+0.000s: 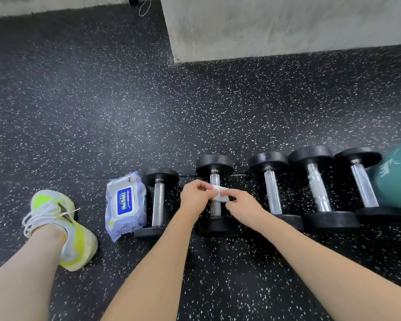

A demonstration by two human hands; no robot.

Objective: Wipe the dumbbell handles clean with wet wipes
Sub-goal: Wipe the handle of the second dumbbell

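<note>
Several black dumbbells with chrome handles lie side by side on the speckled floor. Above the handle of the second dumbbell (215,178) from the left, both my hands hold a small folded white wet wipe (220,196). My left hand (196,197) pinches its left edge, and my right hand (242,205) pinches its right edge. The wipe sits over the middle of that handle. The leftmost dumbbell (158,202) lies beside a lilac pack of wet wipes (125,206) with a blue label.
My left foot in a white and neon-yellow shoe (63,228) rests on the floor at the left. Three more dumbbells (272,193) lie to the right, ending by a teal object (396,177). A grey concrete block (276,26) stands behind.
</note>
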